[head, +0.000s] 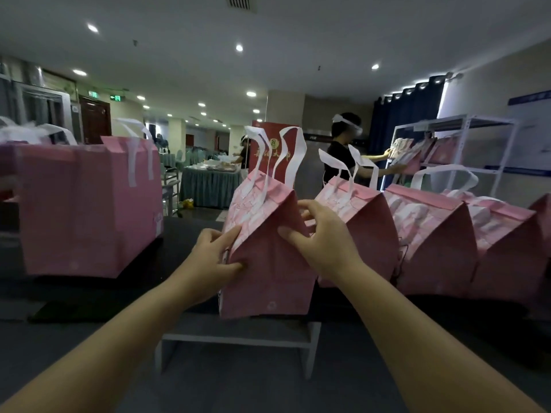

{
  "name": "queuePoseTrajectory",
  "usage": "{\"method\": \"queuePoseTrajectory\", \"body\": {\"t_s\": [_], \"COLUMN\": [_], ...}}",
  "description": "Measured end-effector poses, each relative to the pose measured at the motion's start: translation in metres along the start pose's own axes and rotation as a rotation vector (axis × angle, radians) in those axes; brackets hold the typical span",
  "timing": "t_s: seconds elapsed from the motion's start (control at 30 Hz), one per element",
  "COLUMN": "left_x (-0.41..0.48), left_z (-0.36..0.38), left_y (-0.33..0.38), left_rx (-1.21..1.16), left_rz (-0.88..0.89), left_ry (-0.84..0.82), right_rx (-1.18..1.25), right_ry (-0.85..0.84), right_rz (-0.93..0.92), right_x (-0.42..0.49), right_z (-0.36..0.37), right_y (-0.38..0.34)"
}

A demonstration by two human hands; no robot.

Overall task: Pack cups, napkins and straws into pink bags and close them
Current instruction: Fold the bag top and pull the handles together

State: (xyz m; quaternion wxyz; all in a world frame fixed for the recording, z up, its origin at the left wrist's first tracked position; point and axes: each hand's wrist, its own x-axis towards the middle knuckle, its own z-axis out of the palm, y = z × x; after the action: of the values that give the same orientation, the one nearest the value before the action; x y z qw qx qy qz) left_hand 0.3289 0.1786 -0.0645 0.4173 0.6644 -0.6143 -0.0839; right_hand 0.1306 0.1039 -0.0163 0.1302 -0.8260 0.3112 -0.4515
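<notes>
I am pressing the pink bag (268, 278) closed at its folded top, my left hand (214, 257) pinching its left edge and my right hand (322, 236) curling over its right slope. Right of this bag, closed bags (432, 242) are standing finished (contents hidden). Left of it, a taller bag (89, 210) is seemingly waiting unfolded.

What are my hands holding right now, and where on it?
Both hold the middle pink bag: the left hand pinches its left side edge, the right hand grips its right edge just below the folded top.
</notes>
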Motion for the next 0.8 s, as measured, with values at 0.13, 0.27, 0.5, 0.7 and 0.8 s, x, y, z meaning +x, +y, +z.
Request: {"method": "queuePoseTrajectory", "body": {"t_s": [0.13, 0.27, 0.5, 0.7, 0.8], "left_x": [0.011, 0.019, 0.048, 0.063, 0.069], "left_z": [0.004, 0.012, 0.035, 0.046, 0.044], "left_y": [-0.01, -0.017, -0.017, -0.015, -0.013], "left_rx": [-0.11, -0.185, -0.098, -0.037, -0.04], "left_rz": [0.066, 0.074, 0.051, 0.019, 0.01], "left_ry": [0.068, 0.1, 0.208, 0.215, 0.152], "right_rx": [-0.026, -0.12, -0.381, -0.474, -0.491], "right_ry": [-0.105, -0.064, -0.022, -0.018, -0.045], "right_rz": [0.1, 0.094, 0.107, 0.171, 0.227], "right_x": [-0.005, -0.001, 0.016, 0.027, 0.033], "right_z": [0.011, 0.023, 0.045, 0.054, 0.049], "right_y": [0.017, 0.026, 0.037, 0.048, 0.047]}}
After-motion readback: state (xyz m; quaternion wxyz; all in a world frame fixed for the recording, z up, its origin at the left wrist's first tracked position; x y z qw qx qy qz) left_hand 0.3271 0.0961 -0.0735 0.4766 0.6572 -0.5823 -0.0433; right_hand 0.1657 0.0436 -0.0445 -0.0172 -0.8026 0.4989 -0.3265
